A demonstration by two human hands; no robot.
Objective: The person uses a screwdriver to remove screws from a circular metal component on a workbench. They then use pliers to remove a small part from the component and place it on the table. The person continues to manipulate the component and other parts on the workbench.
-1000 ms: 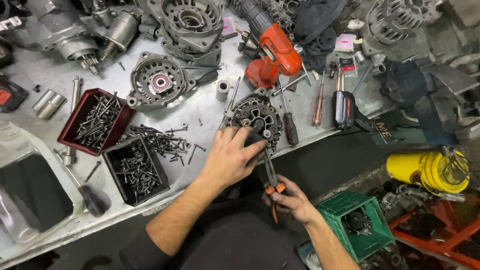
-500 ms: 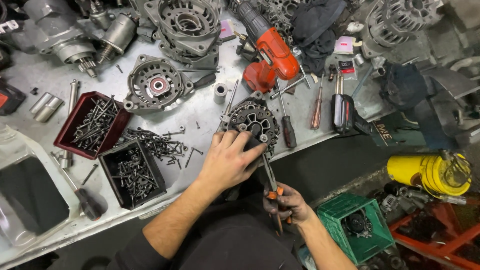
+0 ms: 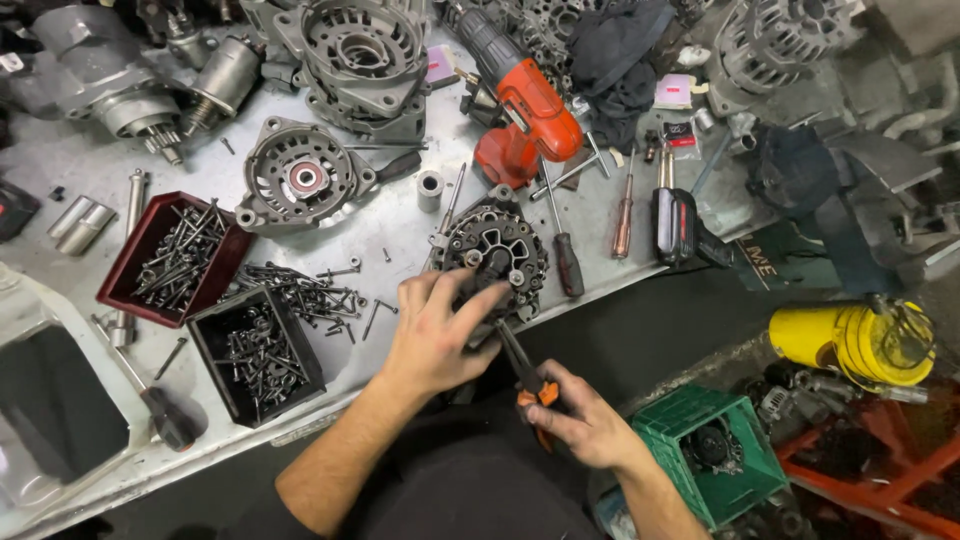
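ideally the left hand (image 3: 435,335), its grip spread flat over the round black alternator part (image 3: 495,255) at the near edge of the desk (image 3: 400,225), presses it steady while the right hand (image 3: 585,425), closed around orange-handled pliers (image 3: 522,368), works the tips in squarely.

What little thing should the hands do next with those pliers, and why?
Probably nudge the pliers tip a bit further into the round black alternator part. The left hand is pressing that part down at the bench edge, and the right hand grips the orange handles with the tip aimed at its near rim.
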